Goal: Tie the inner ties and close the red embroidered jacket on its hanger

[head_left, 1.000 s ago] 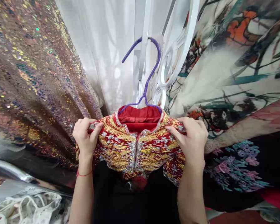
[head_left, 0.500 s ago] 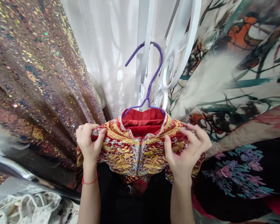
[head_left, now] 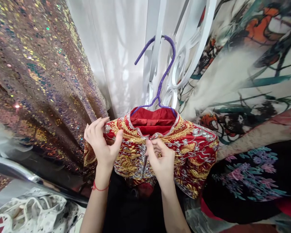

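Clothes hang close all around: a sequin dress (head_left: 38,81) on the left, a white curtain (head_left: 116,55) behind, a flowered fabric (head_left: 244,71) on the right. In the middle a red embroidered jacket (head_left: 196,152) hangs on a purple hanger (head_left: 163,69), directly in front of both hands. The left hand (head_left: 102,145) pinches its shoulder edge. The right hand (head_left: 161,160), fingers curled, pinches the front opening, which runs vertically.

Red embroidered jacket (head_left: 184,152) hangs on purple hanger (head_left: 163,69) w/ white curtain (head_left: 116,55) behind. Left hand (head_left: 102,144) pinches the shoulder; right hand (head_left: 161,160) at centre front, fingers (head_left: 152,146) seemingly on the fastening. Sequin fabric (head_left: 36,81) at left.
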Available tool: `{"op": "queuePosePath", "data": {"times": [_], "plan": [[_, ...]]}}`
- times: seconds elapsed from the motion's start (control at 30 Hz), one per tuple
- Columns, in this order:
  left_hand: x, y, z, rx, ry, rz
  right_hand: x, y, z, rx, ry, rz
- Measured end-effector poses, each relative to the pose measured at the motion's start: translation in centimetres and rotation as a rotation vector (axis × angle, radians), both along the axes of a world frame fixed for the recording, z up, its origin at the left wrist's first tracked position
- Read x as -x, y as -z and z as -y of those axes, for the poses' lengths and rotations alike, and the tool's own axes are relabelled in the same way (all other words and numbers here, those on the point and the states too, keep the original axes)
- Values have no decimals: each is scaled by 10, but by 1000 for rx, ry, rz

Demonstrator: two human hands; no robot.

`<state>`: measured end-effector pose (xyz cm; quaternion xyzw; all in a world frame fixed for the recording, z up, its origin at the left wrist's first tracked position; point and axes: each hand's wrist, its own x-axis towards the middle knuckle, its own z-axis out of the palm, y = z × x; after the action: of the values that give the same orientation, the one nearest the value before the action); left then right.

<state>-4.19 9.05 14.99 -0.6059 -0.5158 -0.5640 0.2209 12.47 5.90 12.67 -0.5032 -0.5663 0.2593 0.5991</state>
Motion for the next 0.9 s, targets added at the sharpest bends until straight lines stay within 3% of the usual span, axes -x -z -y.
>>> {"op": "queuePosePath", "data": {"times": [0.1, 0.17, 0.23, 0.3, 0.37, 0.43, 0.7, 0.9], "plan": [[-27, 1, 15, -172, -56, -4, 2, 5, -3, 23, -72, -71], [-42, 5, 22, -235, -9, -14, 4, 10, -3, 5, -68, -82], [-52, 9, 25, -100, 137, 10, 6, 15, -2, -15, -55, -71], [-57, 12, 24, 142, 254, 74, 8, 22, 0, -19, -46, -54], [-59, 15, 22, 316, 281, 141, 9, 29, 2, -14, -38, -47], [-61, 19, 23, 395, 261, 180, 8, 37, 4, 9, -39, -69], [-62, 49, 33, 415, 258, 345, 3, 53, 6, 215, -222, -349], [-64, 61, 32, 421, 239, 292, 7, 91, 10, 348, -210, -363]]}}
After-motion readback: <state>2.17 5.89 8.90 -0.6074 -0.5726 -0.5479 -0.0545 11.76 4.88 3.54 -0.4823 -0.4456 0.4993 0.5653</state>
